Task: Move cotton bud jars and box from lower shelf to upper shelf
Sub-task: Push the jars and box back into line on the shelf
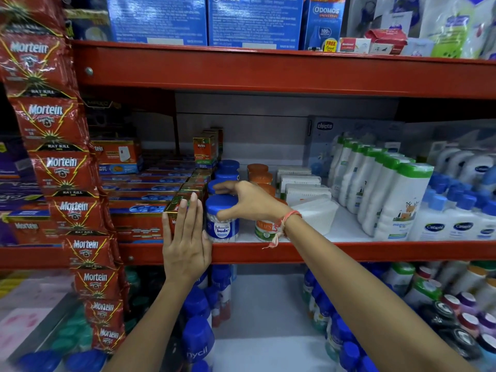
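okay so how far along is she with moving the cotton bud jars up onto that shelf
Mostly done, it seems. A row of blue-lidded clear plastic cotton bud jars and orange-lidded jars already stands on the red metal shelf. In hand: the right hand grips the front blue-lidded jar at the shelf's edge, while the left hand rests flat beside it. What remains below, including the box, cannot be identified.
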Motion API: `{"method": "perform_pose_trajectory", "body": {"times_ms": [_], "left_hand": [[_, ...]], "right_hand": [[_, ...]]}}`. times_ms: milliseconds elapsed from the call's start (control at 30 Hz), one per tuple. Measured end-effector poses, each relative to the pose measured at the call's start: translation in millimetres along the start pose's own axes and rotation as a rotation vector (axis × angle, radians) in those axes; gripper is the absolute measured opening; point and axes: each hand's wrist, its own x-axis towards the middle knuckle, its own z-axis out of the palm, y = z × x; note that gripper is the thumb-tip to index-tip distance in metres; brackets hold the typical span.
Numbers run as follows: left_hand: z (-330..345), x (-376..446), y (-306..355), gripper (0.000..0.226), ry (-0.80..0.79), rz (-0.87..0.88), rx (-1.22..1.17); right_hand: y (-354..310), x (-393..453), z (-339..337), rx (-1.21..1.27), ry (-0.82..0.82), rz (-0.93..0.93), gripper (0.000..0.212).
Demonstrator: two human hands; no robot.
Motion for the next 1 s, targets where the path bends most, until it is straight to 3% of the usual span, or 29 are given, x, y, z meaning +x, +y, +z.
{"method": "perform_pose_trajectory", "body": {"times_ms": [200,367,567,733,900,1000], "left_hand": [[0.4,-1.4,-1.4,0.059,-0.009,0.008,0.006],[-1.7,-0.7,-2.1,0.059,-0.009,0.015,-0.011],[-1.2,-0.2,-0.8,0.06,-0.01,0.008,-0.015],[-2.7,0.0,-0.4,0.062,-0.01,0.006,-0.024],[-1.8,-0.7,-0.6,0.062,-0.013,0.005,-0.022],[-0.2,0.9,-1.9,0.061,-0.016,0.004,-0.021]], "right_hand": [[1.8,-4.8,2.9,0.068,0.01,-0.005,0.073],[-0.1,-12.8,-5.5,-0.014,0.008,0.014,0.08],[12.4,-30.5,-48.6,-0.321,0.173,0.032,0.069],[29.2,-38.6,-53.7,-0.563,0.097,0.194,0.064],[31.4,-39.0,-47.2,-0.498,0.078,0.169,0.048],[25.3,-39.2,-52.5,-0.388,-0.003,0.162,0.055]]}}
